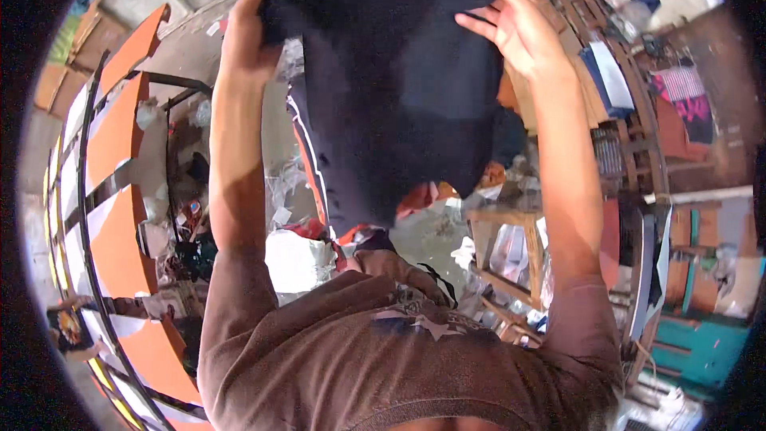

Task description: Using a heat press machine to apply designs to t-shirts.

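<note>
A large black cloth, which looks like a garment, hangs spread out in front of me between both hands. My left hand is closed on its upper left edge, with the fingers partly hidden behind the cloth. At the upper right corner, my right hand pinches the edge, some of its fingers stretched out over the fabric. A strip of orange-red and white shows along the cloth's lower left side. The lower end hangs down close to my shirt, with reddish patches near it.
A black metal rack with orange and white panels stands at the left. To the right are a wooden stool frame and a slatted wooden table with folded cloths. A white bundle and plastic scraps lie on the floor.
</note>
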A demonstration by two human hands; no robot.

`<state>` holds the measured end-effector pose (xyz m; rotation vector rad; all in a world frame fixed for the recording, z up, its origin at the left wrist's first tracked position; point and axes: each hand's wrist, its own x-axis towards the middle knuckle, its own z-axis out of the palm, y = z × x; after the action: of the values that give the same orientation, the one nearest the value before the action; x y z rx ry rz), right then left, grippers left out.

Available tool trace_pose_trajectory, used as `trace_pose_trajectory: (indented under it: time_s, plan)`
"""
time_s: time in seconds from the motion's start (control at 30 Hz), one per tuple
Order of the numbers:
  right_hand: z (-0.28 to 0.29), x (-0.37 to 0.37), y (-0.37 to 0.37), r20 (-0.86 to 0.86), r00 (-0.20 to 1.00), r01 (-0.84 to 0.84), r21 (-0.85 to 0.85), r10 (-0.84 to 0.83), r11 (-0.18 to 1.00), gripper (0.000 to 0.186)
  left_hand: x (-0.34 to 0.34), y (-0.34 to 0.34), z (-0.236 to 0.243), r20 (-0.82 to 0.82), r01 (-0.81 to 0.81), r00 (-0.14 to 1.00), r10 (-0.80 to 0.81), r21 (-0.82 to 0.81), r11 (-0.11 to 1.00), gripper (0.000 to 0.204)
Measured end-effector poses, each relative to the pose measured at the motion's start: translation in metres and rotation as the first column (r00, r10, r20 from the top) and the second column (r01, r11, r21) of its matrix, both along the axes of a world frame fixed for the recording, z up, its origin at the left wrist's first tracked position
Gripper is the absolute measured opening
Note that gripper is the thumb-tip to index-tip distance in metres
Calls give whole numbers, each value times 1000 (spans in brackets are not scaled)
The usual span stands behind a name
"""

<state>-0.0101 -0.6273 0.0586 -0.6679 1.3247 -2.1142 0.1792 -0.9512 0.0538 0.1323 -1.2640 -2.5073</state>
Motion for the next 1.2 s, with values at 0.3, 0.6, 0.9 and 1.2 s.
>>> trace_pose_trajectory:
  time_s: [0.3, 0.6, 0.9, 1.2]
  plan:
    - [-5, -82, -122, 45, 999, 20, 172, -28, 985, 26, -62, -80, 2, -48, -268, 963, 264, -155, 951, 37]
    - [-75, -39, -109, 126, 989, 33, 342, -81, 939, 42, -13, -48, -57, 193, -383, 890, 413, -175, 907, 27]
    - [-213, 46, -40, 416, 902, -116, 487, -113, 866, 29, 89, 28, -212, 539, -250, 778, 322, -203, 947, 35]
    - [-332, 73, -2, 43, 999, -25, 858, -22, 512, 32, 165, 87, -373, 732, -50, 591, 338, -385, 921, 28]
